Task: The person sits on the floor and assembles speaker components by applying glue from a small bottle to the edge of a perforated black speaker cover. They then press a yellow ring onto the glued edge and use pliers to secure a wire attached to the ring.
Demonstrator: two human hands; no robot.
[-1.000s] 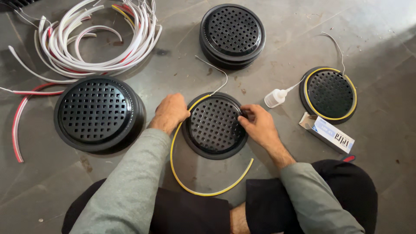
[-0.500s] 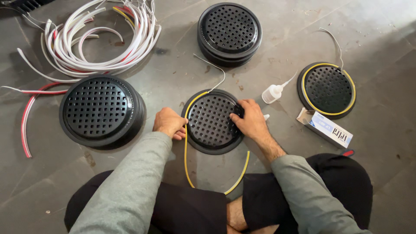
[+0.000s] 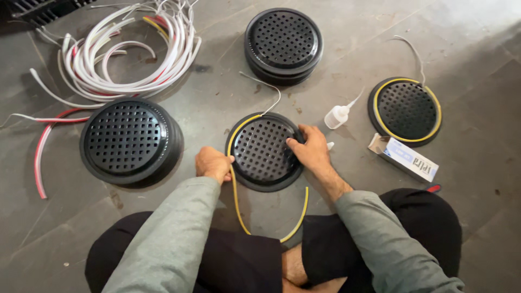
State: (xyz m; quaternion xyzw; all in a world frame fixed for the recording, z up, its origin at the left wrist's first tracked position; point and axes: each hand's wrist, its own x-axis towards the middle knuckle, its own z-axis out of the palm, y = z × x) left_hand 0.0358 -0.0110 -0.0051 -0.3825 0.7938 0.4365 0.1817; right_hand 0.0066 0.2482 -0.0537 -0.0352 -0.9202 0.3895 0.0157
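Yellow strip (image 3: pixel 237 179) runs from under my left hand (image 3: pixel 214 164) in two directions: up along the left rim of the black perforated disc (image 3: pixel 265 152) in front of me, seated in its edge as far as the top, where a thin white lead (image 3: pixel 266 95) trails off; and down towards my lap, where the loose tail loops and curls back up to the right; so the free length lies below and between my hands, its long axis roughly towards my body, and my left hand is the nearer one to it; that hand is curled closed, pinching the strip against the disc's left edge; my right hand (image 3: pixel 308 151) lies flat and mostly spread on the disc's right side, fingers pressing on the grille, gripping nothing that I can see; the disc sits on the grey stone floor (image 3: pixel 217 108) just ahead of my crossed legs; counting: four places with black discs, two of them looking like stacks, one finished disc (image 3: pixel 406 110) with a yellow ring at far right; one small white squeeze bottle (image 3: pixel 337 116); one small box (image 3: pixel 404 158); one tangle of white and red strips (image 3: pixel 125 54) at upper left.
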